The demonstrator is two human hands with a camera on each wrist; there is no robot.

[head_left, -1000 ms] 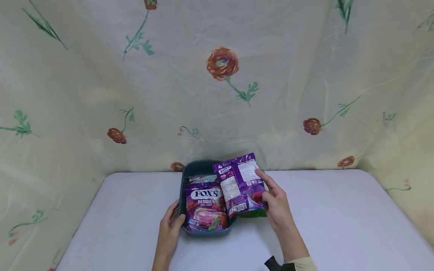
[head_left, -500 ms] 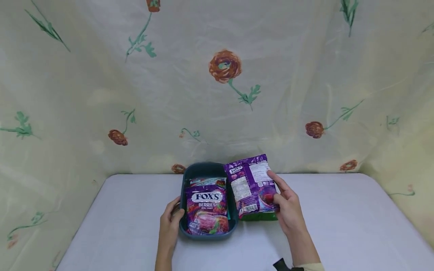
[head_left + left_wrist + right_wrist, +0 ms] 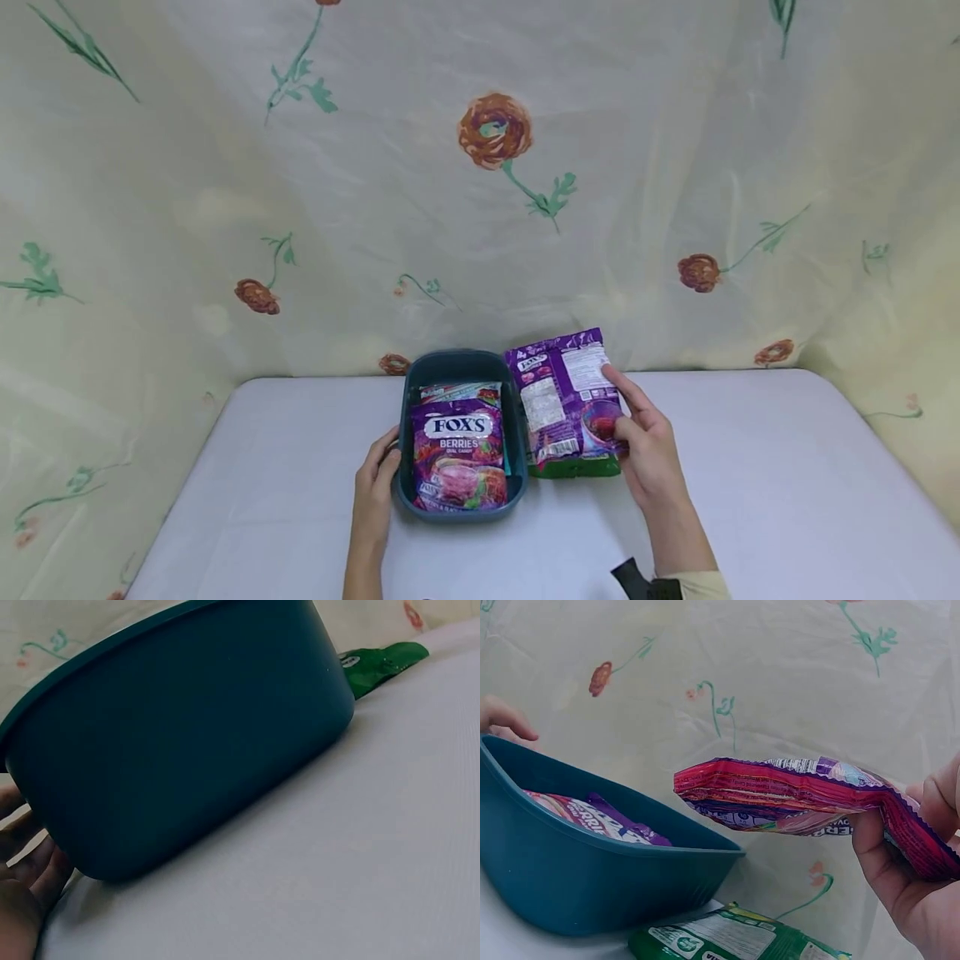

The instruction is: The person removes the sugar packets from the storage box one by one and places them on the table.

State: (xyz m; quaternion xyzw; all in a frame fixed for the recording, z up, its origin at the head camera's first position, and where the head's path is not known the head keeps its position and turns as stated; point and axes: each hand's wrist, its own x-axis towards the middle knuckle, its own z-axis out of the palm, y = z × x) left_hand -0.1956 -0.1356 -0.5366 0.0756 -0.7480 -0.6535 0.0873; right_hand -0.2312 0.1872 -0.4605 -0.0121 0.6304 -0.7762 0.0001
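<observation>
A purple candy bag (image 3: 566, 392) with its printed back turned up is pinched at its right edge between the thumb and fingers of my right hand (image 3: 654, 450). It hangs above a green packet (image 3: 576, 468) lying right of the dark teal bin (image 3: 459, 516). My left hand (image 3: 375, 479) rests against the bin's left side; in the left wrist view its fingers (image 3: 30, 855) touch the outer wall. Inside the bin lies another purple candy bag (image 3: 461, 458), labelled Fox's Berries, over a light blue packet (image 3: 465, 392), mostly covered.
The white table (image 3: 300, 500) runs out to both sides of the bin. A cream cloth (image 3: 360, 208) with printed flowers hangs behind the table's back edge. A black strap (image 3: 645, 581) shows at my right wrist.
My right hand has carried the held candy bag rightward, away from the bin and over the green packet. My left thumb has slid off the bin's rim toward its outer side.
</observation>
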